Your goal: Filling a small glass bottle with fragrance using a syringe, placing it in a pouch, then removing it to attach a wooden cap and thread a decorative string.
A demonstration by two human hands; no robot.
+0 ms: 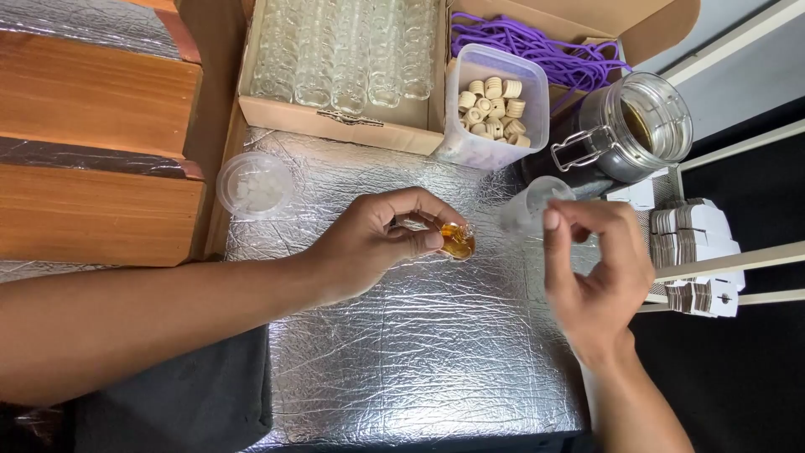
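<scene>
The left hand (381, 239) had its thumb and fingers curled closed around a small glass vial (458, 242) of amber liquid, pinching it at the fingertips just above the foil-covered table (419, 352). The vial lay tilted, poking out past the fingertips toward the right hand (595, 268). That hand hovered near the vial but apart from it, its fingers loosely bent with the forefinger raised and the thumb close to the other fingertips; whether anything small sat between them could not be told. Just beyond the right forefinger stood a clear plastic cup (530, 205), blurred and partly hidden by the hand. Farther past it, a glass jar (637, 126) with a wire clasp lay on its side, dark liquid inside. Beyond the left fingertips stood a clear tub (495, 105) holding pale ribbed stoppers (495, 109), and behind that an open box of purple cord (537, 46). To the left of the tub, a cardboard box (335, 122) held rows of empty glass vials. Left of the left knuckles, well apart, a round clear lid or dish (254, 186) rested on the foil. To the right of the right hand, stacks of folded white cards (696, 252) lay at the table's edge. A dark cloth (193, 394) lay under the left forearm.
</scene>
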